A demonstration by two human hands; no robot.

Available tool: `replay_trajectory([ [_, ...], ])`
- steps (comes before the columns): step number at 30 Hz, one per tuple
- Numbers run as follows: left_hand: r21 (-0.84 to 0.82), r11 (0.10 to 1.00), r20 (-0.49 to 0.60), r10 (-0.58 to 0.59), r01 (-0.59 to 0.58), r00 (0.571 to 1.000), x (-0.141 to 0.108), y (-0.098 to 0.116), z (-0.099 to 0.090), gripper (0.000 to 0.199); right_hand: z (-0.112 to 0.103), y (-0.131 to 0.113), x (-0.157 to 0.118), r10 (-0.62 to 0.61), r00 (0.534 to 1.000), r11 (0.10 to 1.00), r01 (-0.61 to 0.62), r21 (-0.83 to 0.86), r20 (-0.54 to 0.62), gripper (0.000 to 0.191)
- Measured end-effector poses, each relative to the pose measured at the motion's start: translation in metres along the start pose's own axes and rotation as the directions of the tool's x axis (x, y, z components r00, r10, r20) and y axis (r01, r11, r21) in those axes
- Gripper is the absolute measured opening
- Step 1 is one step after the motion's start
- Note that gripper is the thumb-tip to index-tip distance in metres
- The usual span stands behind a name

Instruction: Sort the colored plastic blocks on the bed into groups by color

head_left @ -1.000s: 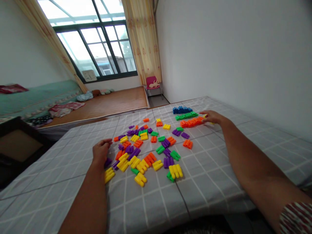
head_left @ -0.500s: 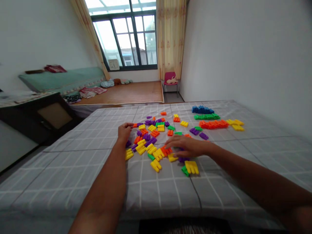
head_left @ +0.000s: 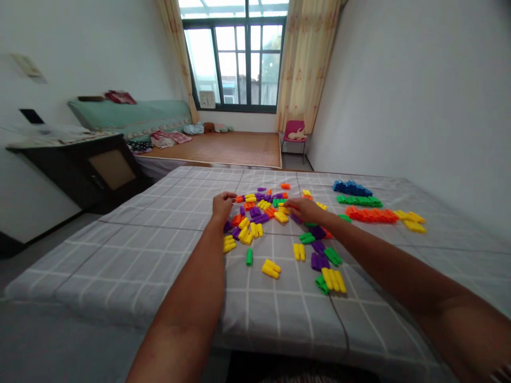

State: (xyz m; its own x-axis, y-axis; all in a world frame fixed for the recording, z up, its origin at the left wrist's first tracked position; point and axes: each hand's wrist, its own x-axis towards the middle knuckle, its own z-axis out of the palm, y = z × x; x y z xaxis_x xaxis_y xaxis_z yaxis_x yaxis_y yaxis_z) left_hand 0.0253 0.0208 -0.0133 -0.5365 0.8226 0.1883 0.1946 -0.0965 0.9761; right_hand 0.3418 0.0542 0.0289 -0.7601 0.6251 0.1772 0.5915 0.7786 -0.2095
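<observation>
My left hand is at the left edge of a loose heap of plastic toy building blocks, fingers closed on an orange block. A yellow block lies just past it. Across the heap, my right hand has its fingertips drawn together at a yellow block; the palm side is hidden. Another yellow block lies just below those fingers. Between the hands are purple blocks and more orange and yellow ones. Under my right wrist, some pieces are partly covered.
Sorted rows stand at the right: blue blocks, green blocks, orange blocks and a few yellow blocks. Nearer me lie yellow blocks, a green block and purple blocks. A checked cloth covers the surface.
My right hand has moved farther from me, off the orange and yellow blocks at the near side. Several blocks there have shifted or spread. The view has turned slightly left.
</observation>
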Motion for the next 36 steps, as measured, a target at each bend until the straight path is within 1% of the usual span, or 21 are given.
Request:
replay_trajectory([
  [1, 0.002, 1.0, 0.005, 0.005, -0.005, 1.0, 0.001, -0.002, 0.001, 0.028, -0.002, 0.001, 0.004, 0.047, 0.999, 0.998, -0.047, -0.031, -0.017, 0.029],
  [2, 0.005, 1.0, 0.009, 0.01, -0.01, 1.0, 0.001, -0.003, 0.001, 0.027, -0.003, -0.001, 0.009, 0.066, 0.997, 0.996, -0.067, -0.056, -0.027, 0.028],
  [4, 0.008, 1.0, 0.012, 0.014, -0.014, 1.0, 0.003, -0.006, 0.002, 0.028, -0.004, -0.008, 0.019, 0.04, 0.998, 0.996, -0.043, -0.072, -0.039, 0.024],
  [7, -0.002, 1.0, -0.003, 0.009, -0.009, 1.0, 0.005, -0.008, 0.003, 0.029, 0.003, -0.026, 0.037, -0.034, 0.999, 0.999, 0.033, -0.032, -0.029, 0.022],
  [12, -0.067, 0.997, -0.044, -0.033, 0.03, 0.999, 0.005, -0.007, 0.0, 0.031, 0.015, -0.067, 0.067, -0.141, 0.99, 0.989, 0.14, 0.047, 0.019, 0.027],
  [15, -0.107, 0.993, -0.049, -0.043, 0.038, 0.998, 0.004, -0.006, -0.002, 0.029, 0.019, -0.099, 0.078, -0.219, 0.974, 0.976, 0.218, 0.012, 0.056, 0.026],
  [16, -0.116, 0.993, -0.044, -0.042, 0.036, 0.998, 0.003, -0.006, -0.002, 0.028, 0.02, -0.11, 0.081, -0.225, 0.972, 0.974, 0.227, -0.019, 0.064, 0.026],
  [18, -0.128, 0.991, -0.034, -0.039, 0.034, 0.999, 0.003, -0.005, -0.002, 0.027, 0.021, -0.127, 0.084, -0.196, 0.977, 0.974, 0.204, -0.098, 0.086, 0.031],
  [20, -0.137, 0.99, -0.03, -0.039, 0.034, 0.999, 0.003, -0.005, -0.002, 0.027, 0.02, -0.136, 0.086, -0.148, 0.981, 0.973, 0.168, -0.159, 0.127, 0.037],
  [22, -0.139, 0.99, -0.032, -0.041, 0.037, 0.999, 0.003, -0.006, -0.002, 0.027, 0.018, -0.136, 0.089, -0.127, 0.975, 0.972, 0.16, -0.174, 0.184, 0.038],
  [25, -0.128, 0.991, -0.041, -0.051, 0.045, 0.998, 0.003, -0.006, -0.001, 0.027, 0.012, -0.12, 0.095, -0.097, 0.967, 0.975, 0.141, -0.174, 0.236, 0.03],
  [27, -0.119, 0.992, -0.049, -0.059, 0.052, 0.997, 0.004, -0.006, -0.001, 0.028, 0.008, -0.106, 0.098, -0.046, 0.977, 0.981, 0.083, -0.174, 0.208, 0.025],
  [29, -0.108, 0.992, -0.055, -0.063, 0.057, 0.996, 0.004, -0.006, 0.0, 0.028, 0.004, -0.094, 0.099, 0.023, 0.99, 0.986, 0.0, -0.166, 0.136, 0.027],
  [31, -0.091, 0.994, -0.057, -0.066, 0.061, 0.996, 0.004, -0.007, 0.0, 0.029, 0.003, -0.087, 0.099, 0.061, 0.994, 0.988, -0.048, -0.144, 0.091, 0.027],
  [32, -0.081, 0.995, -0.058, -0.065, 0.06, 0.996, 0.004, -0.007, 0.0, 0.029, 0.003, -0.087, 0.098, 0.056, 0.993, 0.99, -0.042, -0.131, 0.104, 0.026],
  [34, -0.065, 0.997, -0.058, -0.051, 0.047, 0.997, 0.004, -0.007, 0.0, 0.029, 0.006, -0.089, 0.097, 0.008, 0.984, 0.993, 0.013, -0.116, 0.18, 0.023],
  [36, -0.058, 0.998, -0.053, -0.031, 0.027, 0.998, 0.004, -0.008, 0.0, 0.029, 0.011, -0.094, 0.096, -0.034, 0.97, 0.99, 0.066, -0.125, 0.239, 0.028],
])
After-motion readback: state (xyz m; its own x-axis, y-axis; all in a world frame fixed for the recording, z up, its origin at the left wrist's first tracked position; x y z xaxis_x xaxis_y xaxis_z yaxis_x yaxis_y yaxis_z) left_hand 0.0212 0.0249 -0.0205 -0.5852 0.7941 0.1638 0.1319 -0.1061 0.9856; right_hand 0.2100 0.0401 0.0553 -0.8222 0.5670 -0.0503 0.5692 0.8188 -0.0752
